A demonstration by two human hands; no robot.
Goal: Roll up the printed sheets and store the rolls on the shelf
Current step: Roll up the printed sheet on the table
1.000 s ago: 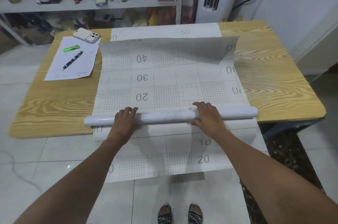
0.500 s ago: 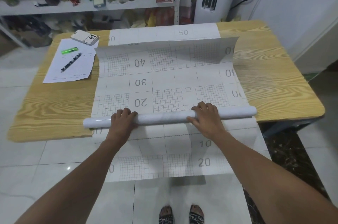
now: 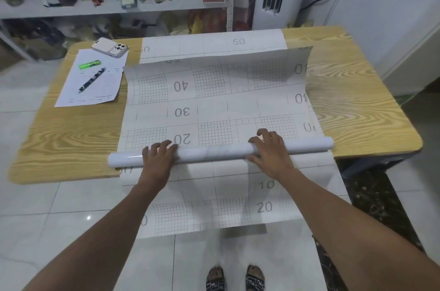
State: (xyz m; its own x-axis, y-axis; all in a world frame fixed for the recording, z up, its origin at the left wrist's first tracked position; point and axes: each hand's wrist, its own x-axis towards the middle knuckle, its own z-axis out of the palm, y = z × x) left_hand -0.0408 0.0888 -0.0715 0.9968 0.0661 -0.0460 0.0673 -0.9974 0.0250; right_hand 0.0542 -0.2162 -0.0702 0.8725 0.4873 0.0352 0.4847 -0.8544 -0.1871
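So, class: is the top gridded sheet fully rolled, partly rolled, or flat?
Partly rolled: the roll sits under the left hand and right hand; the rest of the sheet lies spread beyond.

Soft, even light fills the room, a bit gray and not very bright. The white roll (image 3: 214,152) shines near its left end, and one small bright spot sits on the floor (image 3: 88,217). The curled sheet (image 3: 214,105) throws a dark shadow on itself near its far edge. The shelf (image 3: 107,7) at the back looks dim and fuzzy. The table (image 3: 357,105) edges look bent near the sides
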